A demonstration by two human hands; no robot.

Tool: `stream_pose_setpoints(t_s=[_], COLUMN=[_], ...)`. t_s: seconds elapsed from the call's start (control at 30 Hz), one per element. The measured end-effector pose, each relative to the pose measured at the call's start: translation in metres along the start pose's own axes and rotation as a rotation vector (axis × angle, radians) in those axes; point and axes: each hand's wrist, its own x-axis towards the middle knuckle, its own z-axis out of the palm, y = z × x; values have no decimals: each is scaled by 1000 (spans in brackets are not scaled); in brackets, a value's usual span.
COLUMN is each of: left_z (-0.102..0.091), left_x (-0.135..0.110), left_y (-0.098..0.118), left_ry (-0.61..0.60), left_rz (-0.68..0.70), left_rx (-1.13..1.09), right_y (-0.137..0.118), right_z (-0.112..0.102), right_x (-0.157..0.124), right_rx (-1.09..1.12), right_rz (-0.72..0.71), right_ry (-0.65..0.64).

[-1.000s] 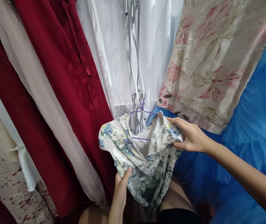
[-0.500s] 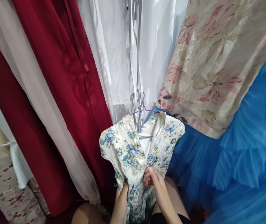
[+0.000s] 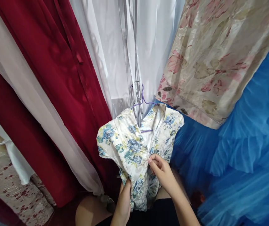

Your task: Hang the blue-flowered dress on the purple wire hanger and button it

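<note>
A white dress [image 3: 134, 147] with blue and yellow flowers hangs on a thin purple hanger [image 3: 143, 99] in front of me. Its neck opening spreads in a V, and one edge looks like a zipper. Lower down, my left hand [image 3: 124, 199] grips the dress's left side, thumb in front and fingers behind the cloth. My right hand [image 3: 160, 168] pinches the dress at the bottom of the V. Whatever small part sits between those fingertips is too small to make out. The dress's lower end bunches near my lap.
Dark red cloth [image 3: 54, 69] and pale pink cloth [image 3: 37, 100] hang at left. Behind the hanger are white cloth [image 3: 111, 47] and dangling white straps [image 3: 132, 53]. At right hang a beige floral garment [image 3: 200, 69] and blue ruffled tulle [image 3: 240, 147].
My right hand has moved slightly up and its fingers now pinch from the right with the wrist turned. My left hand still holds the dress's side. The view has shifted a little.
</note>
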Motion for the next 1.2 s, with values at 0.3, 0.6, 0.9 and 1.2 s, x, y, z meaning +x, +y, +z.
stream_pose_setpoints(t_s=[0.3,0.6,0.9,1.2], left_z=[18,63,63,73], left_x=[-6,-14,-28,-43], left_y=[14,5,23,6], left_ry=[317,-284,-407,-491], left_rz=[915,818,780,671], left_rx=[505,739,877,971], right_y=[-17,-46,-85,-142], right_z=[-18,-25,-47,-41], right_x=[-21,-30,42,120], right_rx=[-134,-365,-651,-674], right_rz=[15,-142,-627,-954], right_ry=[-30,-87,-48,268])
